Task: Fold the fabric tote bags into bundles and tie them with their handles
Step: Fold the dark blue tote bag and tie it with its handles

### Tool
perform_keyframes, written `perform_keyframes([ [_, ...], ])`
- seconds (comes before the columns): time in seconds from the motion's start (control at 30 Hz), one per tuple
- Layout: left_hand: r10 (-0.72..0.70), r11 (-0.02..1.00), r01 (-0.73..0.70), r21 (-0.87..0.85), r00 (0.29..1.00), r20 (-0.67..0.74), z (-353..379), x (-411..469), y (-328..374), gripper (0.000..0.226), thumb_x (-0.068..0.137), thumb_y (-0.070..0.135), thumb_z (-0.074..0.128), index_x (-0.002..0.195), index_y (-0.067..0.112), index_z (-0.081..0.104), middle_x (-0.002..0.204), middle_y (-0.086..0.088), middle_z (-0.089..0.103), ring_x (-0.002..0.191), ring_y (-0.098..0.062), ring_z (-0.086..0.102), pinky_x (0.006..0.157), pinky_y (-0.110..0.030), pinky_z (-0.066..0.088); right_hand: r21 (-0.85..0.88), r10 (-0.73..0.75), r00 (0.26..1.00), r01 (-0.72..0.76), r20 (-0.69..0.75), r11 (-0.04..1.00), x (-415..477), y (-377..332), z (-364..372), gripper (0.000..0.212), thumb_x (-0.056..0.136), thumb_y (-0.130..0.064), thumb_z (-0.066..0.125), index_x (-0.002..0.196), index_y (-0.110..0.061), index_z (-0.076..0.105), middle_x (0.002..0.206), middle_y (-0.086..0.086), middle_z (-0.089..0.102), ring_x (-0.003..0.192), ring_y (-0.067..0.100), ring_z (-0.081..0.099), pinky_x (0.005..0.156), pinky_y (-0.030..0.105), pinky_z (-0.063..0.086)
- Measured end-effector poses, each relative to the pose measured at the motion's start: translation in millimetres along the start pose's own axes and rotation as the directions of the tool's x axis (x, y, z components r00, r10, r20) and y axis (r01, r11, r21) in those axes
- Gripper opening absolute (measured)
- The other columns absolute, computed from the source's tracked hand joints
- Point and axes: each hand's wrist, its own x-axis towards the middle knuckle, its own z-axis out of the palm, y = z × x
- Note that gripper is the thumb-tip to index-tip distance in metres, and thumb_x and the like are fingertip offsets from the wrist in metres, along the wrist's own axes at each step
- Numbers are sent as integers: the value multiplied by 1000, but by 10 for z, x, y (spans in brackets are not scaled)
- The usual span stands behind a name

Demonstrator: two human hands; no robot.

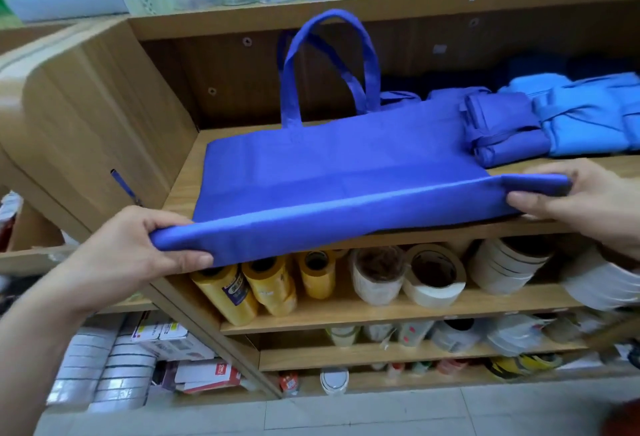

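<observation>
Hands L (pixel 138 245), R (pixel 581 200) clamped on tote bag (pixel 329 165) front fold; bundles (pixel 502 131) just beside.

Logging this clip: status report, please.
Left hand, right hand each grip the tote bag by its rolled front edge. Handles loose, untied. Folded bundles beside its right end.

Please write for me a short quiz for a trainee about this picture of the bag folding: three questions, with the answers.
1. True or false: the left hand and the right hand both grip the near edge of the bag.
2. Where are the handles? A: under the bag. B: standing up at the back. C: in the right hand.
3. Fill in: the folded bundles lie to the ___ of the bag.
Key: 1 true; 2 B; 3 right.
</observation>
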Motion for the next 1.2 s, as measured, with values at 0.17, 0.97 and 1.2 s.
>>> perform_keyframes([
  [0.17,-153,895,-5,-447,936,-318,222,39,-76,48,56,54,87,90,23,76,89,7,76,86,-9,71,70,-17,55,138,155,971,-131,-184,982,73,-104,178,10,76,-26,77,84,-21,74,86,-7,77,75,0,69,68,12,54],
  [0.97,91,804,-131,580,991,99,344,150,-118,79,71,80,50,143,49,34,151,29,22,143,7,16,117,-26,18,-656,-285,958,215,0,724,290,-48,485,47,93,-59,50,114,-21,69,117,-7,63,105,18,59,83,36,48],
  [1.2,94,872,-61,486,995,-44,173,120,-76,63,85,5,69,121,54,54,134,28,50,131,0,45,110,-22,30,-685,-80,965,234,249,690,238,-67,249,99,54,-90,52,141,-42,45,143,-27,39,128,-10,36,105,12,26],
])
